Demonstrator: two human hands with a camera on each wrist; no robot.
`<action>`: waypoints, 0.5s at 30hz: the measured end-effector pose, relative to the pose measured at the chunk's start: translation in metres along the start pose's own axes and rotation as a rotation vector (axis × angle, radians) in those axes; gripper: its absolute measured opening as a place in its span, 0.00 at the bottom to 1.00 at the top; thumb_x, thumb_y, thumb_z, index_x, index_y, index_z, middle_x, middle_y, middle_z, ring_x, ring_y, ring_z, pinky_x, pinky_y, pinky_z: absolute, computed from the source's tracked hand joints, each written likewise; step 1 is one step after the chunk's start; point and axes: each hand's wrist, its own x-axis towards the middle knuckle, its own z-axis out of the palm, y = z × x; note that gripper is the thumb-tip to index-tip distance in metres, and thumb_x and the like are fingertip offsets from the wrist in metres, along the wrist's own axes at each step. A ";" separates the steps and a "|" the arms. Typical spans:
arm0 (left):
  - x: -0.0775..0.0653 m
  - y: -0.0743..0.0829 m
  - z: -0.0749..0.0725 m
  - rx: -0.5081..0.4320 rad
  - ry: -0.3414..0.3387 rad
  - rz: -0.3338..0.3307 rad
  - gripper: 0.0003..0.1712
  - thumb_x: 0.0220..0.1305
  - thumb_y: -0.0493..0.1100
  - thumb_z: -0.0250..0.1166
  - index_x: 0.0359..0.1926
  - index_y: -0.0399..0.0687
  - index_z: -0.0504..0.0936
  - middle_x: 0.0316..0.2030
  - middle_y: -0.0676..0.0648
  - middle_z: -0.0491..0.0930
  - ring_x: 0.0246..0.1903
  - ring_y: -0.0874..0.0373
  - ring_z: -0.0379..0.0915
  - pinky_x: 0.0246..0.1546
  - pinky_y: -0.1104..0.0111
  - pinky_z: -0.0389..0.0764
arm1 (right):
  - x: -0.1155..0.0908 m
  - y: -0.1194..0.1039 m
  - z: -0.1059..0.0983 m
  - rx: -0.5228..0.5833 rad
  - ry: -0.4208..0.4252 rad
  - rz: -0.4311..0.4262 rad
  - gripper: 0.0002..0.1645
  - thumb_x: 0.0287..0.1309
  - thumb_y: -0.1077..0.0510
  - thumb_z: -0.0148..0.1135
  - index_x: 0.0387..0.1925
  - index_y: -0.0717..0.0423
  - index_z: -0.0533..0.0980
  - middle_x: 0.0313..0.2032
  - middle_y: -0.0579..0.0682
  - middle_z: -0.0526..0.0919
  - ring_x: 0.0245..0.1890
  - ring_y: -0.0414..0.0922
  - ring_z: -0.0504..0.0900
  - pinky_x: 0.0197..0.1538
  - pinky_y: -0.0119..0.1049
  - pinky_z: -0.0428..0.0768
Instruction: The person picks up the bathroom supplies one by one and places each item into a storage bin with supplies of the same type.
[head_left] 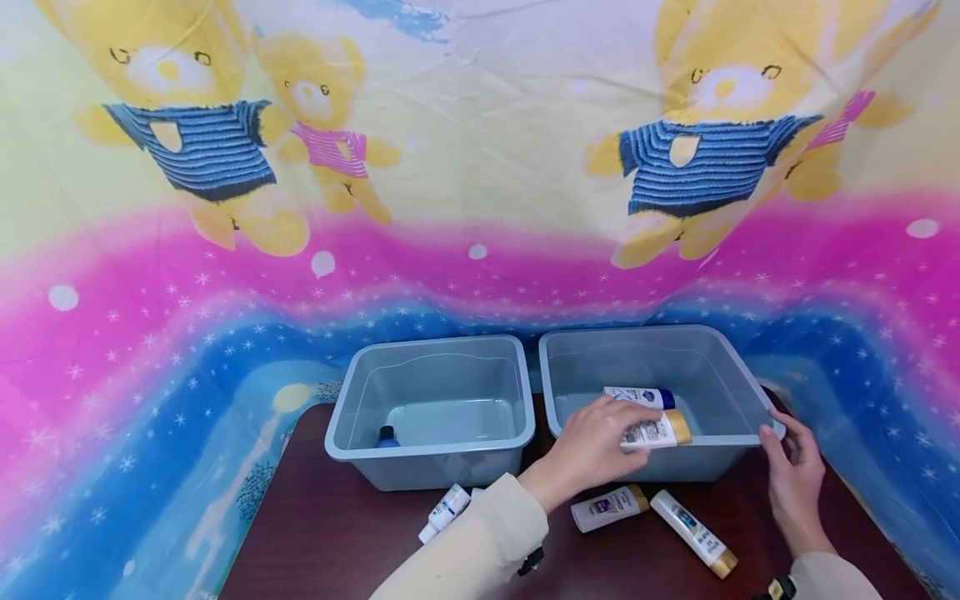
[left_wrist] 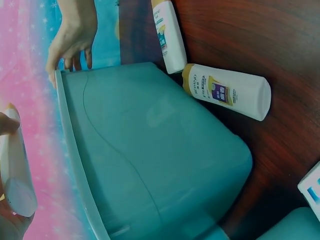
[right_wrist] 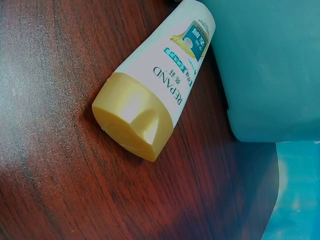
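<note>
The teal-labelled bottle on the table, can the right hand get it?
Probably yes. The right hand holds the right bin's rim, so it would need to let go first, but the bottle lies nearby on the table with nothing visible between.

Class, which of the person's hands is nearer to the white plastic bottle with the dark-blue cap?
Left. The left hand is right beside the blue-capped bottle, gripping a white gold-capped bottle; the right hand is farther off, at the grey-blue plastic bin's front-right corner.
</note>
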 end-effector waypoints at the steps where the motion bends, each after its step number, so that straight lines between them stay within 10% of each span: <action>1: 0.001 -0.001 0.000 -0.005 0.001 -0.004 0.29 0.62 0.51 0.69 0.64 0.65 0.77 0.57 0.61 0.78 0.51 0.69 0.70 0.50 0.77 0.71 | 0.000 0.000 0.000 -0.009 -0.002 -0.001 0.22 0.69 0.64 0.57 0.63 0.56 0.74 0.54 0.38 0.73 0.50 0.33 0.72 0.45 0.16 0.70; 7: 0.006 -0.004 -0.001 -0.001 -0.037 -0.002 0.28 0.63 0.51 0.68 0.64 0.65 0.77 0.58 0.61 0.77 0.55 0.67 0.70 0.66 0.70 0.61 | 0.000 0.003 -0.002 -0.043 -0.018 -0.008 0.23 0.69 0.63 0.57 0.64 0.54 0.73 0.55 0.36 0.73 0.50 0.32 0.72 0.45 0.17 0.68; 15: 0.012 -0.013 -0.004 -0.030 -0.086 -0.012 0.30 0.62 0.51 0.69 0.65 0.65 0.76 0.59 0.61 0.77 0.51 0.69 0.68 0.45 0.80 0.68 | 0.000 0.002 -0.002 -0.021 -0.022 -0.004 0.23 0.70 0.63 0.56 0.65 0.54 0.73 0.56 0.37 0.72 0.52 0.33 0.71 0.46 0.18 0.68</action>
